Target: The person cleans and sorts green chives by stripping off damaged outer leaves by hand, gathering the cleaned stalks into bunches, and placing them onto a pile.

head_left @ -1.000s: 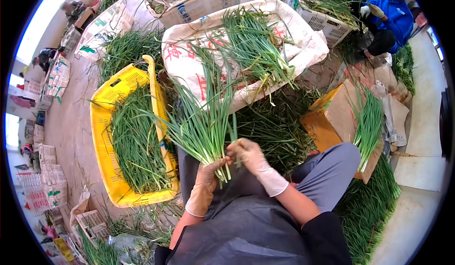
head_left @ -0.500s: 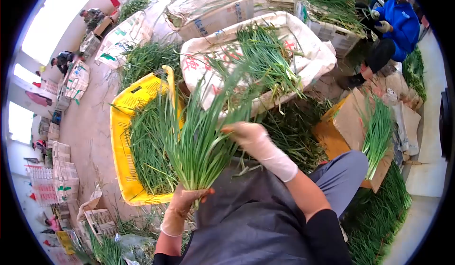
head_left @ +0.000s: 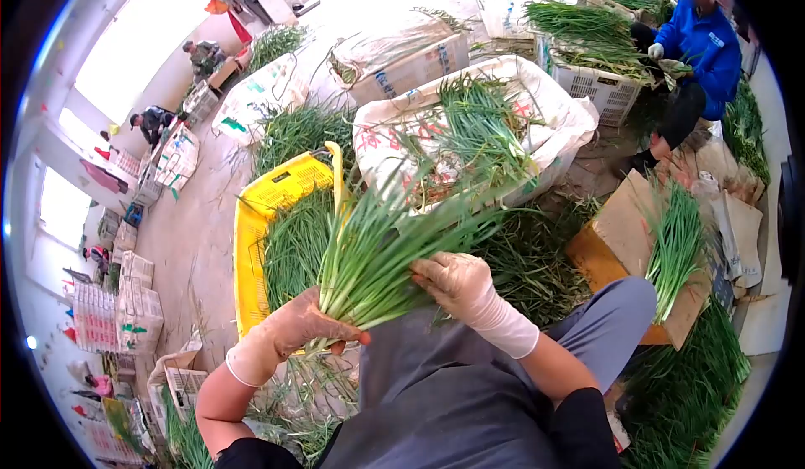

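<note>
My left hand (head_left: 303, 325), in a soiled thin glove, is wrapped round the base of a bunch of green chives (head_left: 377, 255). The bunch leans to the right, its leaves fanning out at the top. My right hand (head_left: 457, 283), gloved too, has its fingers bent together at the right side of the bunch, pinching leaves there; its fingertips are partly lost among them. Behind the bunch stands a yellow crate (head_left: 251, 255) with more chives lying in it.
A white-lined crate (head_left: 369, 138) of loose chives stands ahead. To the right, a bundle of chives (head_left: 677, 243) lies on a cardboard box (head_left: 625, 226). Loose leaves (head_left: 532, 259) cover the floor between. A person in blue (head_left: 700, 46) sits at the upper right, holding greens.
The bunch has tipped from nearly upright over to the right. My left hand has turned and risen slightly; my right hand has moved lower, against the leaves. The view has shifted a little.
</note>
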### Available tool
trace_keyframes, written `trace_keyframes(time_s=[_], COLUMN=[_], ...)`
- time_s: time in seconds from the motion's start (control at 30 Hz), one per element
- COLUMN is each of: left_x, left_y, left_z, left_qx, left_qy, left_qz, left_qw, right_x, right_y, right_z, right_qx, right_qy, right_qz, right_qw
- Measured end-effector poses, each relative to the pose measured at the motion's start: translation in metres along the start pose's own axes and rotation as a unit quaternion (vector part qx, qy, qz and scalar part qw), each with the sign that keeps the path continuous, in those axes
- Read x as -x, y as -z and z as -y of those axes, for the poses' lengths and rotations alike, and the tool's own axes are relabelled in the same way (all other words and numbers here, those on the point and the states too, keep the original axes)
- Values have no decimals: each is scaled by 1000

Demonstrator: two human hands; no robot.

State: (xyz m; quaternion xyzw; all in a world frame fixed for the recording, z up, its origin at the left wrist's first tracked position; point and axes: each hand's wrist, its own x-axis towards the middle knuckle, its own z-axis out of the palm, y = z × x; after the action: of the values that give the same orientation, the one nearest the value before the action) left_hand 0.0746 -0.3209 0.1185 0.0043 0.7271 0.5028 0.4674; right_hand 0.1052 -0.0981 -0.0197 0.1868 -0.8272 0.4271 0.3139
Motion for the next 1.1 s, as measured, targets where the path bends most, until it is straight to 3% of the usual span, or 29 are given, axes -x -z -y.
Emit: trace_keyframes(time_s=[0.03, 0.1, 0.13, 0.17, 0.23, 0.27, 0.3, 0.33, 0.37, 0.4, 0.43, 0.47, 0.5, 0.57, 0.6, 0.63, 0.7, 0.73, 0.8, 0.83, 0.87, 0.9, 0.97, 1.0, 1.03, 1.07, 1.1], left_x=[0, 2, 0, 1, 5, 3, 0, -1, -2, -4, -5, -12, -18, -30, -34, -37, -43, -46, -47, -48, -52, -54, -63, -69, -71, -76, -80], left_y=[-1, 3, 6, 3, -6, -6, -4, -3, -5, -9, -12, -12, -15, -23, -28, -27, -21, -16, -11, -9, -7, -7, -5, -2, 0, 2, 3], left_z=[-4, -8, -10, -14, -23, -23, -21, -22, -27, -31, -32, -28, -25, -24, -26, -26, -18, -13, -4, 0, 1, 8, 19, 22, 30, 34, 35], left_qx=[-4, -83, -142, -145, -104, -106, -99, -93, -96, -113, -132, -120, -123, -131, -173, -175, -134, -125, -105, -87, -123, -118, -53, -84, -80, -71, -63], left_qy=[-5, 15, 35, 38, 41, 41, 45, 49, 45, 59, 80, 57, 61, 42, 44, 42, 31, 24, 38, 48, 63, 67, 37, 31, 42, 40, 34], left_qz=[-1, 37, 54, 55, 19, 17, 28, 39, 36, 27, 22, 31, 38, 28, 33, 35, 32, 35, 22, 12, 22, 27, 19, 39, 45, 55, 64], left_qw=[1000, 996, 988, 987, 994, 993, 994, 994, 994, 991, 988, 991, 990, 990, 983, 983, 990, 991, 994, 995, 990, 990, 998, 995, 995, 995, 995], right_x=[3, 22, 31, 39, 68, 77, 94, 100, 107, 76, 51, 36, 21, -3, -9, -9, -1, 10, 48, 65, 84, 81, 88, 55, 32, 23, 5], right_y=[6, 25, 35, 48, 64, 71, 67, 70, 67, 72, 71, 62, 50, 26, 10, -2, 4, 7, 11, 25, 34, 42, 47, 49, 42, 26, 7], right_z=[-2, -18, -26, -46, -92, -116, -148, -143, -133, -90, -50, -26, 2, 37, 43, 37, 18, 5, -52, -77, -112, -116, -101, -68, -39, -19, -7], right_qx=[-9, -95, -213, -161, -42, 224, 341, 356, 400, 364, 316, 167, 48, -72, -55, -74, -28, -76, -60, -45, 175, 385, 432, 320, 214, 139, 82], right_qy=[25, -87, -216, -201, -327, -371, -462, -452, -459, -403, -344, -254, -224, -216, -233, -178, -194, -248, -265, -379, -436, -465, -321, -257, -161, -124, -8], right_qz=[-13, -15, -16, -23, 33, 221, 429, 455, 312, 188, 61, -37, -54, 54, 68, -6, 12, -17, -41, 23, 114, 199, -26, -82, -79, -6, -6], right_qw=[1000, 991, 953, 966, 944, 874, 697, 679, 730, 818, 882, 952, 972, 972, 969, 981, 980, 966, 962, 924, 875, 772, 842, 908, 960, 982, 997])
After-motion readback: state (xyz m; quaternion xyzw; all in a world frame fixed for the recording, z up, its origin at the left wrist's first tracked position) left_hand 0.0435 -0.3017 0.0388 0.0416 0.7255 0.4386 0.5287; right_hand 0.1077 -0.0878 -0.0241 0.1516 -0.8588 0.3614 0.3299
